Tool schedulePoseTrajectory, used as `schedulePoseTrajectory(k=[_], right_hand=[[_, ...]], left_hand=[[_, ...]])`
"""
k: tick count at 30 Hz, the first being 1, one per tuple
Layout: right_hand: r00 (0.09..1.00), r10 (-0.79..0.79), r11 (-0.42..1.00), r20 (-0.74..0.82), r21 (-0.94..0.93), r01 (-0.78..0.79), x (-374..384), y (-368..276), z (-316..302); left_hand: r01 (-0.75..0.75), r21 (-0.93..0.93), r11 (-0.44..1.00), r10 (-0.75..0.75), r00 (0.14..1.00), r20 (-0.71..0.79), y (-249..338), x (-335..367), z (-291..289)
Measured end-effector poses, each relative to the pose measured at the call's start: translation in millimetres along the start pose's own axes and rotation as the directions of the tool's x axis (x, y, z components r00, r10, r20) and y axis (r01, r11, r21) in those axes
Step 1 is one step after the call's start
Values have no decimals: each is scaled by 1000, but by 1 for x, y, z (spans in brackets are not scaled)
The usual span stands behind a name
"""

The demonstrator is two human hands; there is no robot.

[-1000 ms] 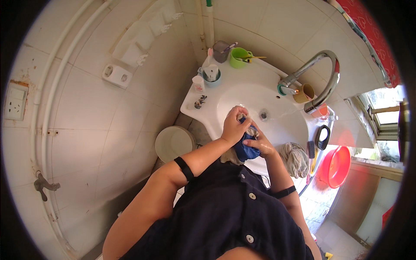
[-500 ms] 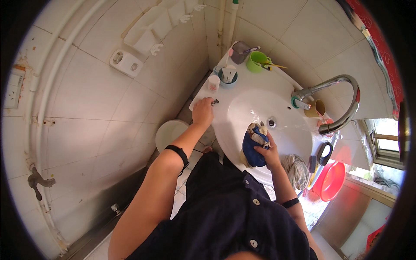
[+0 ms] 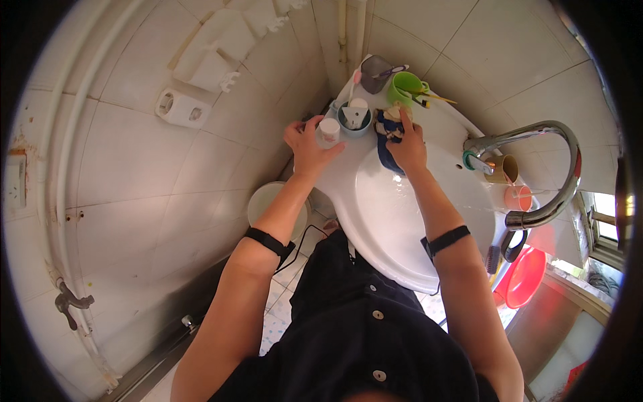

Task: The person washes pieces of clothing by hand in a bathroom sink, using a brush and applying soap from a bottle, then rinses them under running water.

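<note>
My left hand (image 3: 313, 149) is at the left corner of the washbasin counter, thumb and fingers spread around a small white lidded jar (image 3: 329, 128). Whether they touch it I cannot tell. A crumpled blue and cream cloth (image 3: 390, 153) is in my right hand (image 3: 407, 144), pressed to the counter beside the basin (image 3: 392, 221). Just left of the cloth is a light blue cup (image 3: 353, 129) with a white item in it. Beyond the cloth stands a green mug (image 3: 406, 87) holding brushes, next to a dark grey cup (image 3: 375, 72).
A chrome faucet (image 3: 562, 134) arches over the basin's right side, near a brown cup (image 3: 504, 169) and a pink cup (image 3: 518, 197). A red tub (image 3: 522, 278) stands at the right. Below my left forearm is a pale bucket (image 3: 264, 199). A white holder (image 3: 181, 108) hangs on the left wall.
My right hand has carried the cloth from the basin's near edge to the far counter by the cups. The left hand has moved forward from the counter edge to the white jar.
</note>
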State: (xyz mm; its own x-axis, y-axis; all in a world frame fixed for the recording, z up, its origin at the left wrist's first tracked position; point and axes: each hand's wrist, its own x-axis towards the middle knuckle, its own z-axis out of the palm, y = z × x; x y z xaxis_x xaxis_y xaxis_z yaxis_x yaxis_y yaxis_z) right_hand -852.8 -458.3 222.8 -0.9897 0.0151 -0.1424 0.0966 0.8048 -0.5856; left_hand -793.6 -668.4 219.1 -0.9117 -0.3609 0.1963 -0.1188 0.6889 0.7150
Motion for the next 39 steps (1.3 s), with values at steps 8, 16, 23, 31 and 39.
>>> schedulePoseTrajectory(k=[8,16,23,31,39], right_hand=[[976,115,948,182,-315,-53,14,-27,17],[962,158,942,223,-327,-79,29,-19,18],[976,-24,957,216,-278,85,-7,-15,30],[989,-147,987,-15,-62,146,10,-20,26],[814,-400,841,422,-183,508,-43,-61,90]], left_hand=[[-73,-232,970,115,978,174,-9,16,9],[-118,-17,993,114,894,434,-1,38,5],[-81,-40,996,91,868,488,-15,48,8],[-268,-128,955,285,949,137,-60,-5,-18],[-142,-166,976,119,982,-144,-48,-51,-118]])
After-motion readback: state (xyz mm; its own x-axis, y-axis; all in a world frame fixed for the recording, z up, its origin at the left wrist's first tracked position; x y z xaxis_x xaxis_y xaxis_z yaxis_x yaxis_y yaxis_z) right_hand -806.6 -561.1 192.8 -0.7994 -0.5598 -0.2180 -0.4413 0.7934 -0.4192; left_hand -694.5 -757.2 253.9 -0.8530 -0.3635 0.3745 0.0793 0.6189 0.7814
